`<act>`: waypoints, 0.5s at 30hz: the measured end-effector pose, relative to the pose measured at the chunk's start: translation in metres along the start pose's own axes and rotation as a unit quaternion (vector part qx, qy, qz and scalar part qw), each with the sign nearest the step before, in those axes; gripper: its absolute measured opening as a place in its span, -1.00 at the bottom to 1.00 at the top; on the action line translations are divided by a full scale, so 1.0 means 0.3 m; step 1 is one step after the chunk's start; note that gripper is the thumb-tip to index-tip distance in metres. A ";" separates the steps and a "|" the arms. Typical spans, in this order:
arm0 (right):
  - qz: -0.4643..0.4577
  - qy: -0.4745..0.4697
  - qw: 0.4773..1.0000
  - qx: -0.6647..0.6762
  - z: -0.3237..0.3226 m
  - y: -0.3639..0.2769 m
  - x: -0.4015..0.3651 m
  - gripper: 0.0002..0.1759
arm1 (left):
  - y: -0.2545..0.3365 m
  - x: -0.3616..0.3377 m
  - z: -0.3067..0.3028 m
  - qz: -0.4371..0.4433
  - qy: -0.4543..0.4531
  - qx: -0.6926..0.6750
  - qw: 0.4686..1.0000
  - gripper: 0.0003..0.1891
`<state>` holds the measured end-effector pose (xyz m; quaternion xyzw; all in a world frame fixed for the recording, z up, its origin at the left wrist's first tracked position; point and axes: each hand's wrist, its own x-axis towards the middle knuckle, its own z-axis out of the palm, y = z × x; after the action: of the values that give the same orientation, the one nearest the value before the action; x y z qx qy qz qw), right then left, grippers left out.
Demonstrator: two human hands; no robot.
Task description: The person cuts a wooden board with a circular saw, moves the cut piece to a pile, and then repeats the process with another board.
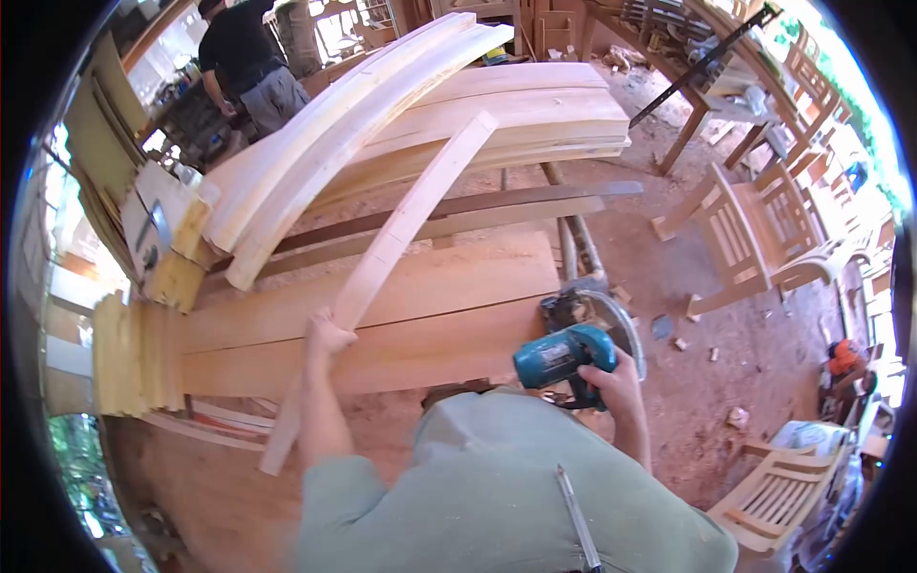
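Observation:
My left hand (329, 336) is closed around a long, narrow wooden strip (411, 224). The strip slants from below my wrist up across the stacked boards at the back. In my right hand (616, 380) is the rear handle of a teal circular saw (564, 358), at the right end of the wide planks (430, 339). The curved metal guard of the saw faces right. Whether its blade touches the wood cannot be made out. Two wide planks lie side by side in front of me, a dark gap between them.
Thick boards (535, 105) are stacked behind, with long pale boards (373, 115) across their left side. A person (250, 72) in dark clothing stands at the back left. Wooden chairs (755, 224) stand on the right, and scraps (680, 344) litter the floor.

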<state>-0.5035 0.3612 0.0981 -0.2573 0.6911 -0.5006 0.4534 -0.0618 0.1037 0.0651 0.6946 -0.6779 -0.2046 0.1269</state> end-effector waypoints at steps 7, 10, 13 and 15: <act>0.021 0.006 0.999 0.046 -0.057 0.015 -0.033 -0.66 | 0.055 -0.168 -0.190 -0.014 0.100 -0.011 0.995 -0.62; 0.021 0.001 0.999 0.042 -0.084 0.010 -0.044 -0.67 | 0.057 -0.206 -0.294 -0.017 0.159 -0.074 0.984 -0.66; 0.018 0.000 1.000 0.018 -0.110 0.020 -0.059 -0.68 | 0.081 -0.233 -0.406 -0.028 0.214 -0.147 0.965 -0.66; 0.020 -0.002 0.999 0.031 -0.131 0.038 -0.065 -0.68 | 0.088 -0.242 -0.471 -0.041 0.246 -0.188 0.950 -0.65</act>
<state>-0.5282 0.3990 0.0981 -0.2306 0.6790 -0.5124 0.4725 -0.0206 0.1602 0.2102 0.7144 -0.5459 -0.1559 0.4090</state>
